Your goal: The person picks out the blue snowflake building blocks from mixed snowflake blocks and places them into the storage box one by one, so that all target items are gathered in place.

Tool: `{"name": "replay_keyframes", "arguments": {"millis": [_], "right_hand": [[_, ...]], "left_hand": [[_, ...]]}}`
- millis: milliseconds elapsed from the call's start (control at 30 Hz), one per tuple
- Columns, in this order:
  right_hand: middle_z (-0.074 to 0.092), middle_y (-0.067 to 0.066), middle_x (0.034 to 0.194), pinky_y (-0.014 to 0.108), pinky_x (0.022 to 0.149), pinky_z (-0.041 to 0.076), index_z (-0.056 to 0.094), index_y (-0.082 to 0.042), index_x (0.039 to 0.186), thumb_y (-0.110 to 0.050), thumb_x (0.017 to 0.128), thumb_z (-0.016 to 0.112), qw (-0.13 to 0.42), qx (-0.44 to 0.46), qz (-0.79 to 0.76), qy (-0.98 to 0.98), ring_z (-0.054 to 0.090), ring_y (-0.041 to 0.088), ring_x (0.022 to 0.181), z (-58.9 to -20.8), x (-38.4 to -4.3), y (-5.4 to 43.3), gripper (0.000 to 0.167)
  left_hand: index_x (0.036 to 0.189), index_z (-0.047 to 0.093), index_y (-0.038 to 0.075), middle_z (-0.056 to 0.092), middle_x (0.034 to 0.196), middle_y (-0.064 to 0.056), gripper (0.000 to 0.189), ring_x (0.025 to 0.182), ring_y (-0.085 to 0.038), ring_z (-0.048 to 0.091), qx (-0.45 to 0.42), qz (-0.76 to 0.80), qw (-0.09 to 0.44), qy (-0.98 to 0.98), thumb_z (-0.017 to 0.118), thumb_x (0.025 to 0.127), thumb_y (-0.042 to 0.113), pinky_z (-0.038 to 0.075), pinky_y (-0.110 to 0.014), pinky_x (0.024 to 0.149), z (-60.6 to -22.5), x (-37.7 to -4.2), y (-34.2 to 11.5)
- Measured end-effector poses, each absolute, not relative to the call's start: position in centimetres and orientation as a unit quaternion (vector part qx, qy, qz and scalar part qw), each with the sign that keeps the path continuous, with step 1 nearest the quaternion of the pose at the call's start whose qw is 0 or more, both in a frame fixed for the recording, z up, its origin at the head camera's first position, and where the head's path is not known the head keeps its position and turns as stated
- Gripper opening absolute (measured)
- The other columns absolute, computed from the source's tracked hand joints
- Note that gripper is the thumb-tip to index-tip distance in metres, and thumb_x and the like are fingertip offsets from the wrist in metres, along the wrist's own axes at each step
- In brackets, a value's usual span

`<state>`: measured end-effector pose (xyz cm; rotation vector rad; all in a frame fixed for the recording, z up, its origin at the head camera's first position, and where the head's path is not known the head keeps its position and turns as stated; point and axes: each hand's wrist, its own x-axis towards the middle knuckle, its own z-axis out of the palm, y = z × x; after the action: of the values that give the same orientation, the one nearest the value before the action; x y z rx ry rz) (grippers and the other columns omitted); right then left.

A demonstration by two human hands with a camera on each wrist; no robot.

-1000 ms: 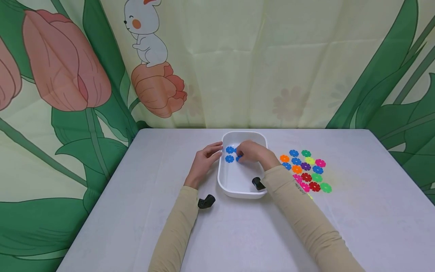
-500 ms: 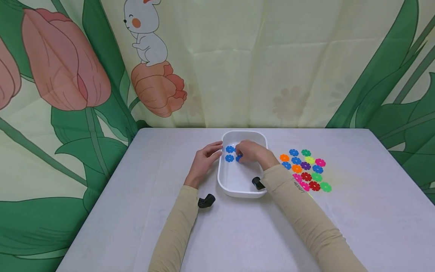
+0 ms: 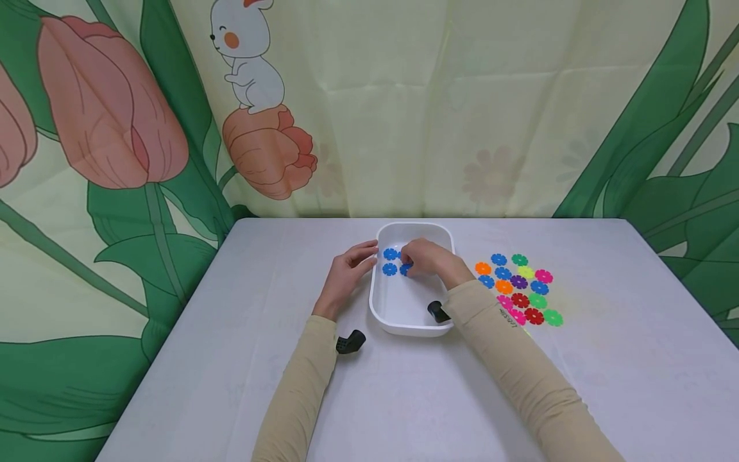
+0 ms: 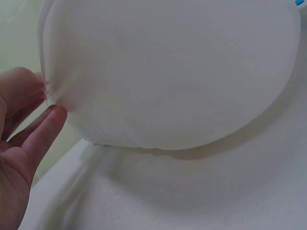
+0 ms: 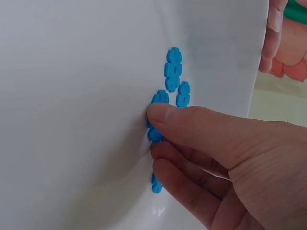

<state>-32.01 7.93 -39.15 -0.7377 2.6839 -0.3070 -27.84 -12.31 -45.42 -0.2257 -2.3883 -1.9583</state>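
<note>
A white tray [image 3: 411,317] stands on the table, with blue snowflake discs [image 3: 389,269] lying flat near its far left corner. My right hand [image 3: 430,260] reaches into it and pinches one blue disc [image 5: 158,98] by the tray floor, the thumb over its face and fingertips at its lower edge. Close to that disc sit two more blue discs [image 5: 173,69], while another peeks out below the fingers. Against the tray's left side rests my left hand [image 3: 344,276], its fingers fairly straight. From the left wrist, the fingertips [image 4: 57,112] touch the outer wall.
Right of the tray, several loose snowflake discs [image 3: 519,282] in orange, blue, green, yellow, pink, purple and red lie on the white table [image 3: 623,359]. The right forearm covers part of them. Behind the table hangs a printed curtain [image 3: 398,128].
</note>
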Motion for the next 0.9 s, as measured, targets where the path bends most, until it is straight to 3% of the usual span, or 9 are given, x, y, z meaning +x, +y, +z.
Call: {"name": "replay_keyframes", "arguments": {"millis": [267, 500, 900], "right_hand": [[0.065, 0.008, 0.100, 0.040, 0.101, 0.047, 0.068, -0.005, 0.111, -0.012, 0.086, 0.075, 0.169, -0.253, -0.116, 0.946, 0.055, 0.025, 0.097, -39.44, -32.11, 7.91, 0.027], [0.065, 0.007, 0.099, 0.038, 0.099, 0.048, 0.068, -0.004, 0.113, -0.011, 0.087, 0.074, 0.172, -0.256, -0.122, 0.943, 0.055, 0.024, 0.096, -39.55, -32.23, 7.98, 0.028], [0.066, 0.007, 0.099, 0.039, 0.099, 0.049, 0.068, -0.005, 0.113, -0.011, 0.087, 0.074, 0.175, -0.252, -0.136, 0.942, 0.056, 0.024, 0.096, -39.57, -32.19, 7.95, 0.028]], "left_hand": [[0.123, 0.069, 0.011, 0.057, 0.134, 0.015, 0.032, 0.132, -0.010, 0.046, -0.073, -0.634, 0.021, -0.770, 0.067, 0.094, 0.023, 0.038, -0.035, 0.110, -45.45, -27.83, -12.34], [0.122, 0.068, 0.004, 0.058, 0.135, 0.007, 0.031, 0.131, -0.013, 0.048, -0.092, -0.649, 0.029, -0.754, 0.067, 0.093, 0.016, 0.038, -0.033, 0.110, -45.40, -27.88, -12.42], [0.121, 0.069, 0.005, 0.058, 0.134, 0.009, 0.030, 0.130, -0.011, 0.048, -0.091, -0.645, 0.027, -0.758, 0.067, 0.094, 0.017, 0.038, -0.031, 0.110, -45.43, -27.96, -12.44]]}}
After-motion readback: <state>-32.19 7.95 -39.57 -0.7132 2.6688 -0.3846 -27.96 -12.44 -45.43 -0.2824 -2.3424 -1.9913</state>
